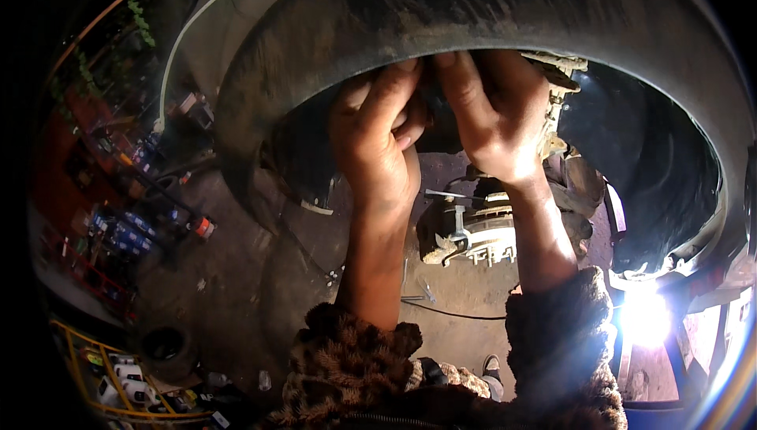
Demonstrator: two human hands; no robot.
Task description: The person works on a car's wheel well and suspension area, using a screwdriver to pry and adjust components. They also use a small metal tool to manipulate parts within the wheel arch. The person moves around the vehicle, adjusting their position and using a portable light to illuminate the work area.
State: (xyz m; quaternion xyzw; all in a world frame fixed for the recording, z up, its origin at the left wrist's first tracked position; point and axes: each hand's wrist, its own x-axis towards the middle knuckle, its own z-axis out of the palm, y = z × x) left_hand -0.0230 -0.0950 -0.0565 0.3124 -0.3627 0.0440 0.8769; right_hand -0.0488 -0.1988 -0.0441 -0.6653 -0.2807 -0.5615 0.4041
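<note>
Both of my hands are raised to the lower lip of a dark, dusty fender (331, 28) that curves over a wheel arch. My left hand (377, 119) has its fingers curled in and its thumb up against the lip; whatever it pinches is hidden. Just beside it, my right hand (497, 115) reaches up with its thumb pressed near the same edge. Its other fingers bend out of sight behind the hand and the lip. Below the hands sits a brake disc hub (489, 241) with wheel studs, and a grey metal clamp-like tool (457, 229) stands at its left side.
Dark wheel-arch lining (654, 154) fills the right. A glaring work lamp (645, 316) shines at lower right. On the floor at left are blue cans (126, 233), a tyre (167, 343) and a yellow-framed rack (118, 375) with white bottles. A black cable (457, 314) crosses the floor beneath.
</note>
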